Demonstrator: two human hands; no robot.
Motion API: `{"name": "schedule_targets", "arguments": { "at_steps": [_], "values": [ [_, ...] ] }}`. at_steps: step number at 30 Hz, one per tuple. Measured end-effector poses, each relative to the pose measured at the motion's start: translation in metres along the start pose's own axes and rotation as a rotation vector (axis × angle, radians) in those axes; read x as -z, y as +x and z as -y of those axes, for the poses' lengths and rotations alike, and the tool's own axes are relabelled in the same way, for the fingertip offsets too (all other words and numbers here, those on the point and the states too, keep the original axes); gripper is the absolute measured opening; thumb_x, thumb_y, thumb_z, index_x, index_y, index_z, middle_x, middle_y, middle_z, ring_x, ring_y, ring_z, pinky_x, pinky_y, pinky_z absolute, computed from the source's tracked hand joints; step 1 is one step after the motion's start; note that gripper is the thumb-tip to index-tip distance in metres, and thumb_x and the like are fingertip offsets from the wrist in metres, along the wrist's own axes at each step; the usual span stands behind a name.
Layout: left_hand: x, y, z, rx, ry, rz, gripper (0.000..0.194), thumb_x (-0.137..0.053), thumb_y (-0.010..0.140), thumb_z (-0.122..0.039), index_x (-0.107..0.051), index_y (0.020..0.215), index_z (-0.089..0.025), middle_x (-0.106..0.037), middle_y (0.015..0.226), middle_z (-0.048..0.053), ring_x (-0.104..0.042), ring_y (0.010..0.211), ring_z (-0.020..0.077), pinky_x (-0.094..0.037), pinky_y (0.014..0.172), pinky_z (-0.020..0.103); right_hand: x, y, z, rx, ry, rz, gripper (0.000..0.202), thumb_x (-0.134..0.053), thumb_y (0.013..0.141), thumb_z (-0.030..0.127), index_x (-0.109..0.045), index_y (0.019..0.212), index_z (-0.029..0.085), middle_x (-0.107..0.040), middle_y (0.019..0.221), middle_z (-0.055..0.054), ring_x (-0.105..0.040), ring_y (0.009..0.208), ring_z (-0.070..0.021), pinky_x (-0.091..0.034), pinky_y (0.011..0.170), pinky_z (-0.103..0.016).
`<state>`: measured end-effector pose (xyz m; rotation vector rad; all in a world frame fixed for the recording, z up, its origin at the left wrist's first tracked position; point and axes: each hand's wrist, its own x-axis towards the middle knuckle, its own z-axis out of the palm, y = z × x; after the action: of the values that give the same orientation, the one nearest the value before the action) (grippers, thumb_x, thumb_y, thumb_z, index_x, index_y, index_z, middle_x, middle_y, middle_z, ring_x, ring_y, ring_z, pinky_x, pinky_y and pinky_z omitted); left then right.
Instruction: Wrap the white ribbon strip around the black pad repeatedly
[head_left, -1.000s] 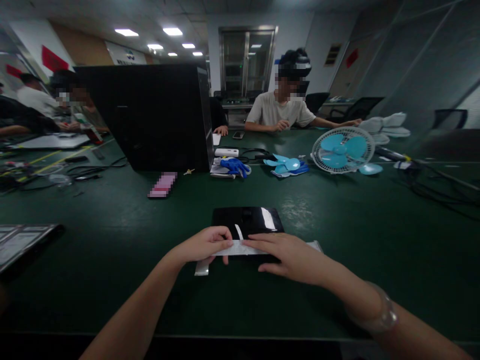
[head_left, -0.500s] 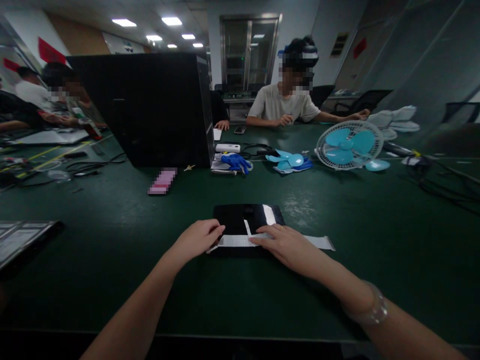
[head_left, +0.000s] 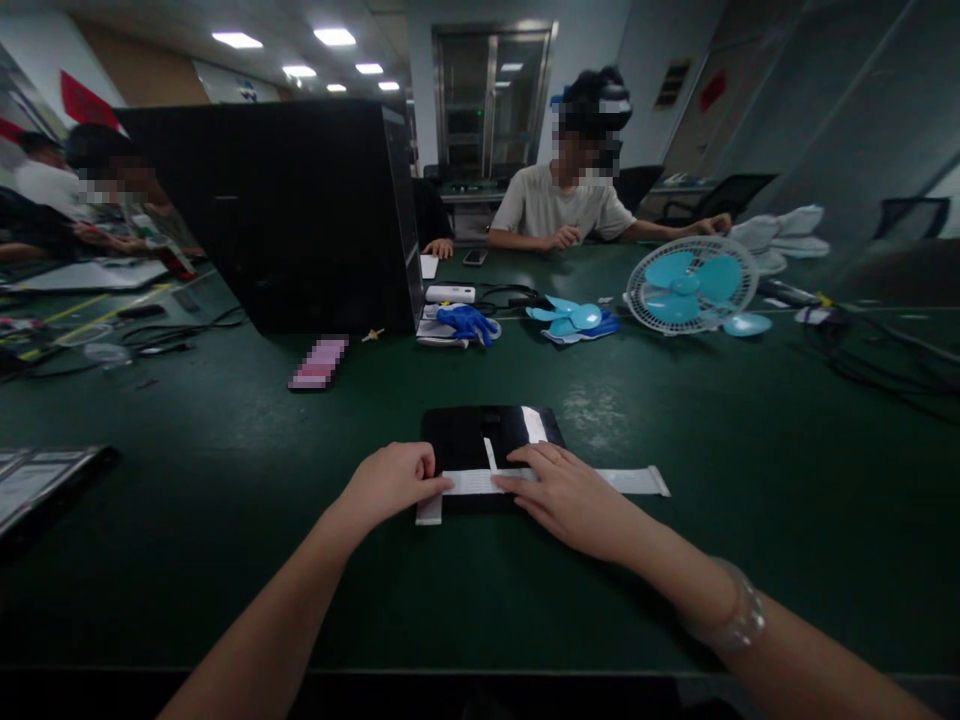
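Note:
A white ribbon cable (head_left: 471, 482) lies across a flat black panel (head_left: 454, 430) on the green table. Its left end is folded down toward me, and its right end reaches past the panel. My left hand (head_left: 394, 482) has its thumb on the cable at the fold, fingers curled and pressed together. Spread over the middle of the cable, my right hand (head_left: 566, 495) rests with its fingers apart and fingertips on the strip. A short white strip (head_left: 490, 455) stands off the cable between my hands, and a white patch (head_left: 535, 425) marks the panel's upper right.
Beyond the panel are a pink phone (head_left: 320, 362), keys (head_left: 373, 335), blue-white gloves (head_left: 461, 325), blue fan blades (head_left: 574, 317) and a caged fan (head_left: 691, 285). A large black case (head_left: 285, 220) stands at the back left. Across the table (head_left: 750, 500), a person (head_left: 570, 205) reaches toward the fan.
My left thumb has moved onto the cable, and the cable's left end now points down flat toward me. The view has shifted slightly. My right hand stays on the cable.

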<state>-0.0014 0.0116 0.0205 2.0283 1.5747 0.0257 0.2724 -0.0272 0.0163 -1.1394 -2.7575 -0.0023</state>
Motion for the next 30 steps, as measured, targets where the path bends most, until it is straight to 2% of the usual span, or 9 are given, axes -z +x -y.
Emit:
{"name": "schedule_targets", "arguments": {
  "at_steps": [3, 7, 11, 14, 16, 20, 25, 30],
  "values": [
    [0.002, -0.001, -0.001, -0.010, 0.016, -0.089, 0.043, -0.049, 0.083, -0.063, -0.063, 0.082, -0.022, -0.066, 0.080, 0.002, -0.060, 0.069, 0.0186, -0.037, 0.054, 0.026, 0.000, -0.001, -0.001, 0.010, -0.006, -0.017, 0.044, -0.048, 0.094, 0.029, -0.049, 0.138, 0.034, -0.048, 0.139, -0.006, -0.043, 0.128, -0.0256, -0.034, 0.107, -0.053],
    [0.006, -0.004, -0.003, -0.005, -0.031, -0.243, 0.050, -0.031, 0.092, -0.061, -0.060, 0.079, -0.021, -0.064, 0.078, 0.002, -0.058, 0.069, 0.0179, -0.038, 0.056, 0.026, 0.002, -0.001, -0.004, -0.031, 0.021, -0.044, 0.055, -0.047, 0.095, 0.033, -0.032, 0.148, 0.033, -0.036, 0.150, -0.005, -0.033, 0.137, -0.0246, -0.025, 0.112, -0.055],
    [0.009, -0.006, -0.003, 0.024, -0.085, -0.362, 0.049, -0.029, 0.093, -0.058, -0.056, 0.075, -0.021, -0.059, 0.070, 0.001, -0.056, 0.065, 0.0173, -0.036, 0.055, 0.026, 0.006, -0.003, -0.011, -0.055, 0.083, 0.049, 0.073, -0.053, 0.088, 0.050, -0.022, 0.152, 0.034, -0.020, 0.157, -0.005, -0.017, 0.143, -0.0289, -0.012, 0.115, -0.059],
    [0.010, -0.007, -0.003, 0.027, -0.114, -0.429, 0.048, -0.029, 0.094, -0.057, -0.055, 0.076, -0.021, -0.059, 0.069, 0.000, -0.055, 0.064, 0.0168, -0.035, 0.054, 0.026, 0.008, -0.007, -0.022, -0.096, 0.140, 0.129, 0.089, -0.061, 0.080, 0.054, -0.016, 0.153, 0.031, -0.015, 0.158, -0.007, -0.012, 0.144, -0.0316, -0.006, 0.115, -0.059],
    [0.010, -0.007, -0.002, 0.029, -0.125, -0.426, 0.047, -0.030, 0.093, -0.057, -0.055, 0.076, -0.021, -0.059, 0.069, 0.000, -0.055, 0.064, 0.0166, -0.035, 0.054, 0.025, 0.009, -0.009, -0.030, -0.136, 0.181, 0.186, 0.091, -0.061, 0.081, 0.056, -0.014, 0.154, 0.029, -0.016, 0.157, -0.010, -0.015, 0.143, -0.0322, -0.006, 0.115, -0.060],
    [0.008, -0.004, -0.002, 0.053, -0.157, -0.369, 0.046, -0.033, 0.092, -0.057, -0.056, 0.076, -0.021, -0.060, 0.072, 0.001, -0.056, 0.066, 0.0174, -0.037, 0.055, 0.026, 0.007, -0.010, -0.036, -0.140, 0.225, 0.247, 0.080, -0.056, 0.085, 0.056, -0.020, 0.152, 0.031, -0.016, 0.157, -0.011, -0.020, 0.142, -0.0326, -0.014, 0.113, -0.060],
    [0.006, -0.001, 0.000, 0.032, -0.120, -0.401, 0.047, -0.031, 0.092, -0.058, -0.055, 0.075, -0.021, -0.059, 0.070, 0.001, -0.055, 0.065, 0.0174, -0.035, 0.054, 0.026, 0.004, -0.008, -0.034, -0.087, 0.160, 0.222, 0.070, -0.053, 0.089, 0.051, -0.027, 0.150, 0.033, -0.020, 0.156, -0.013, -0.016, 0.142, -0.0338, -0.012, 0.112, -0.062],
    [0.004, 0.001, 0.003, 0.028, -0.107, -0.391, 0.044, -0.033, 0.092, -0.055, -0.055, 0.074, -0.021, -0.059, 0.070, 0.001, -0.056, 0.065, 0.0172, -0.034, 0.054, 0.025, 0.007, -0.010, -0.029, -0.105, 0.147, 0.285, 0.061, -0.045, 0.092, 0.055, -0.027, 0.149, 0.039, -0.012, 0.158, -0.012, -0.011, 0.142, -0.0368, -0.015, 0.107, -0.069]
  ]
}}
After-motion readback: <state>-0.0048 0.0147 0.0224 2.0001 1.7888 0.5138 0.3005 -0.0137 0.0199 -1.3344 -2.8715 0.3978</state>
